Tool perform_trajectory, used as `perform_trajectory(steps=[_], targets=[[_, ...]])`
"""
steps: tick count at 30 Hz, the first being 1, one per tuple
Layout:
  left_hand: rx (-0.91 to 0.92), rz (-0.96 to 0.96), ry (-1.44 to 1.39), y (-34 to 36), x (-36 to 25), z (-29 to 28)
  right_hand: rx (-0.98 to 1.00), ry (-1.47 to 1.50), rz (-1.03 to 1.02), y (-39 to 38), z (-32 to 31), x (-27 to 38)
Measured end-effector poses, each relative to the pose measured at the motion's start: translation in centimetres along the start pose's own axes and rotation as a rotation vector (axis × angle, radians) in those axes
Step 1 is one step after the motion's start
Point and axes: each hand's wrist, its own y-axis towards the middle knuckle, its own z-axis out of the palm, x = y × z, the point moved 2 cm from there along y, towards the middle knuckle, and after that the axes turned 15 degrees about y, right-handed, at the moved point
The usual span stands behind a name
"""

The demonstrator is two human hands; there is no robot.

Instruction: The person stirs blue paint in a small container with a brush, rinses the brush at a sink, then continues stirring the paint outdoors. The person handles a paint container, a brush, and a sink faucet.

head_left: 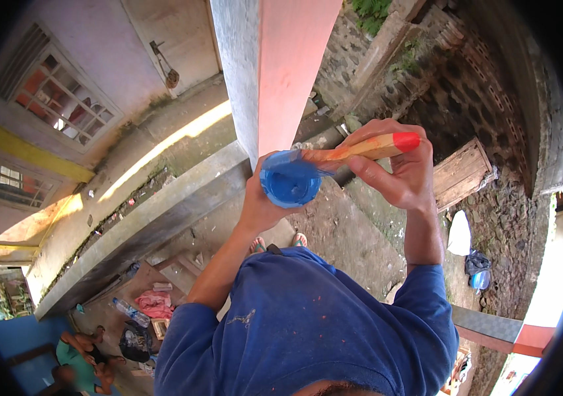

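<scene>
My left hand [260, 206] is wrapped round a small cup of blue paint [289, 187], mostly behind and below it. My right hand [401, 173] grips a paintbrush [363, 148] by its wooden, red-tipped handle. The bristles, coated in blue, rest at the upper rim of the cup. Just beyond the cup rises a square pillar [291, 66], salmon pink on one face and pale grey on the other.
A concrete ledge [143, 221] curves along the left. Low left lie bottles, a pink cloth [156, 303] and a dark bag; another person [80, 363] is beside them. Wooden boards [460, 170], a white bag and a stone wall [476, 99] are at right.
</scene>
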Motion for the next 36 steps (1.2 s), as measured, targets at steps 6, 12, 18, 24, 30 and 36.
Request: perform_trajectory(steps=[6, 12, 18, 24, 30, 36], targets=[[0.171, 0.109, 0.083, 0.7, -1.4, -0.3, 0.305, -0.097, 0.102, 0.7, 0.3, -0.6], [0.239, 0.087, 0.047, 1.2, -1.6, 0.0, 0.575, -0.127, 0.196, 1.5, 1.5, -2.8], [0.198, 0.005, 0.015, 1.1, -2.1, 0.3, 0.611, -0.234, 0.095, 1.1, 2.3, -4.9], [0.163, 0.017, 0.066, 0.9, -1.4, 0.5, 0.537, -0.399, 0.121, 1.2, 2.5, -6.0], [0.133, 0.028, 0.078, 1.0, 0.0, 0.8, 0.499, -0.346, 0.265, 0.7, 2.2, -8.6], [0.137, 0.016, 0.084, 0.6, 0.5, 1.2, 0.397, -0.300, 0.258, 0.9, 1.0, -6.3]])
